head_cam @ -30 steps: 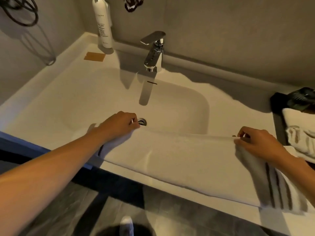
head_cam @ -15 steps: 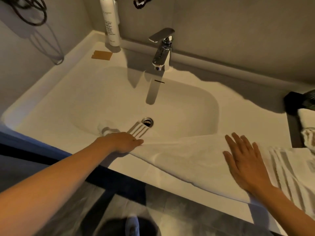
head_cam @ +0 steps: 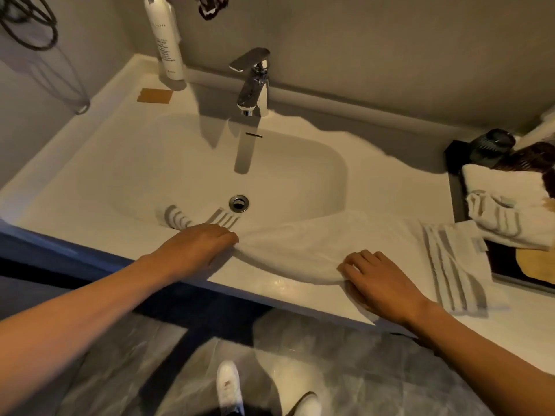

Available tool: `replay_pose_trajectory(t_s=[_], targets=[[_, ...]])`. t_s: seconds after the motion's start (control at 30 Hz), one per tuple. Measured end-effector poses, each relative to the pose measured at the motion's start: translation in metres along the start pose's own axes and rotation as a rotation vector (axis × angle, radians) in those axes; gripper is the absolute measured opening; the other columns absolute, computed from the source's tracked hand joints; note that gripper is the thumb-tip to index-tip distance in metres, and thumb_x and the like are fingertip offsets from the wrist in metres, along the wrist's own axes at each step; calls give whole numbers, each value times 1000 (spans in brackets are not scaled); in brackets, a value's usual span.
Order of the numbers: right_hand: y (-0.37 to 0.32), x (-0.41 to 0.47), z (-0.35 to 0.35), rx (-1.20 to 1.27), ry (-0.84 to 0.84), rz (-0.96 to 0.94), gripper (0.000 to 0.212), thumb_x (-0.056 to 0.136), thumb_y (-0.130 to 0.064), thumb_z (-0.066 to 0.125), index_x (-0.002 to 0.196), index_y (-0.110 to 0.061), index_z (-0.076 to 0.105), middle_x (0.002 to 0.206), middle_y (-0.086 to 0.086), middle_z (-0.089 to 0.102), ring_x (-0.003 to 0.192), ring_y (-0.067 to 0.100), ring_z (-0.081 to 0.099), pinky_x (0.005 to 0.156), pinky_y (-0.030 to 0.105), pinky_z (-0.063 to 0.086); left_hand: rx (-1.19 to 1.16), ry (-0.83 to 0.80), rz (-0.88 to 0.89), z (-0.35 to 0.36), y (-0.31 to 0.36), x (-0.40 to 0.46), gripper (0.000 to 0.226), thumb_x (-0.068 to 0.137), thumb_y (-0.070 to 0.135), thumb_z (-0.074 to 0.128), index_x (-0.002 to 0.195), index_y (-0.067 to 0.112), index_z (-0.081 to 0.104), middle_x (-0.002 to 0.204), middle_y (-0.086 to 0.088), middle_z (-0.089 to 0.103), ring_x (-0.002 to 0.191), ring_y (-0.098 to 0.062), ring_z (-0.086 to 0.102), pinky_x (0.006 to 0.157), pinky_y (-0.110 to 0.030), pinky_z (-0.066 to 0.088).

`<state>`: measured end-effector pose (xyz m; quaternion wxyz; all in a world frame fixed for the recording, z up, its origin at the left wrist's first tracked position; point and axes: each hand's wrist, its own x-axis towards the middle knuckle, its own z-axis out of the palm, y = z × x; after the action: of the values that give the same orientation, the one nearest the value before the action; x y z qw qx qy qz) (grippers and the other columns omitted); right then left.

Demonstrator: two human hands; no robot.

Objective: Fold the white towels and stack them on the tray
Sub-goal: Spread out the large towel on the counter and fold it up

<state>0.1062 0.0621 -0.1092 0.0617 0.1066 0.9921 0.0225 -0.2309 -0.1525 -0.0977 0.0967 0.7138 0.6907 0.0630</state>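
A long white towel with grey stripes at both ends lies folded lengthwise along the front rim of the sink. My left hand presses its left end, with the striped edge showing just beyond the fingers inside the basin. My right hand grips the towel's near edge at its middle, fingers curled over the cloth. The right striped end reaches towards a dark tray at the far right, where another white striped towel lies loosely folded.
A chrome tap stands behind the basin, its drain just past my left hand. A tall white bottle and a brown card sit at the back left. Dark objects crowd the tray's far end.
My right hand has slid left from lying flat on the towel and now curls over its near edge. My left hand stays on the left end. The camera view shifted right.
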Motion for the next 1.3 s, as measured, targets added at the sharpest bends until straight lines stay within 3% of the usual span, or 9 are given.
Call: replay_pose_trajectory(t_s=[0.1, 0.33, 0.43, 0.6, 0.8, 0.9, 1.03, 1.13, 1.3], targets=[[-10, -17, 1, 16, 14, 61, 20, 85, -28, 64, 103, -18, 63, 98, 5, 65, 81, 26, 57, 64, 35, 46, 212, 12, 130, -8, 17, -24, 49, 61, -3, 83, 105, 12, 68, 93, -6, 70, 77, -27, 63, 58, -37, 54], [-39, -49, 8, 101, 48, 91, 21, 89, -33, 50, 101, -20, 62, 99, 2, 62, 82, 24, 55, 64, 35, 44, 245, -14, -73, 28, 32, -85, 51, 60, -3, 74, 101, 23, 56, 92, 2, 58, 76, -21, 54, 61, -33, 41], [-25, -57, 18, 106, 72, 147, 43, 91, -46, 46, 120, -19, 61, 124, 8, 60, 107, 32, 58, 84, 42, 45, 244, 46, -238, 20, 19, -90, 50, 56, -8, 74, 95, 20, 60, 91, -1, 58, 78, -27, 54, 64, -37, 37], [2, -92, 41, 130, -81, 392, 71, 93, -68, 17, 155, -34, 18, 164, -1, 16, 151, 22, 12, 119, 50, 12, 105, 209, -314, -1, 19, -62, 39, 62, -14, 71, 89, 10, 58, 94, -9, 61, 81, -28, 55, 62, -38, 41], [15, -115, 33, 284, -197, 565, 70, 83, -80, 10, 147, -54, -1, 162, -20, -5, 150, 5, -7, 120, 46, 4, -199, -5, -500, 33, 29, -73, 83, 83, -17, 52, 155, 17, 28, 158, -10, 35, 145, -28, 35, 112, -42, 39], [6, -110, 26, 338, -142, 585, 70, 85, -77, 12, 148, -48, 16, 160, -19, 5, 151, 11, 4, 121, 45, 5, -191, 23, -532, 26, 34, -72, 80, 77, -12, 59, 150, 15, 39, 142, -10, 53, 126, -32, 53, 91, -42, 52], [8, -89, 10, 455, 127, 747, 53, 96, -46, 32, 124, -13, 64, 137, 13, 57, 124, 36, 53, 103, 45, 42, -45, 188, -473, 8, 76, -19, 18, 72, 0, 60, 84, 12, 64, 85, -5, 65, 80, -32, 59, 71, -42, 47], [6, -73, 4, 370, 160, 839, 45, 96, -32, 38, 118, -4, 65, 126, 21, 61, 113, 42, 58, 96, 48, 47, -95, 189, -294, 23, 139, 37, 31, 98, 24, 53, 128, 19, 61, 144, -7, 54, 132, -29, 49, 114, -47, 32], [16, -99, 33, 275, -63, 915, 68, 98, -61, 20, 157, -29, 14, 166, 2, 5, 153, 23, 0, 121, 51, 1, -48, -75, -195, 62, 189, 85, 61, 102, 51, 10, 159, 29, 6, 167, -3, 0, 154, -27, -1, 124, -43, -2]])
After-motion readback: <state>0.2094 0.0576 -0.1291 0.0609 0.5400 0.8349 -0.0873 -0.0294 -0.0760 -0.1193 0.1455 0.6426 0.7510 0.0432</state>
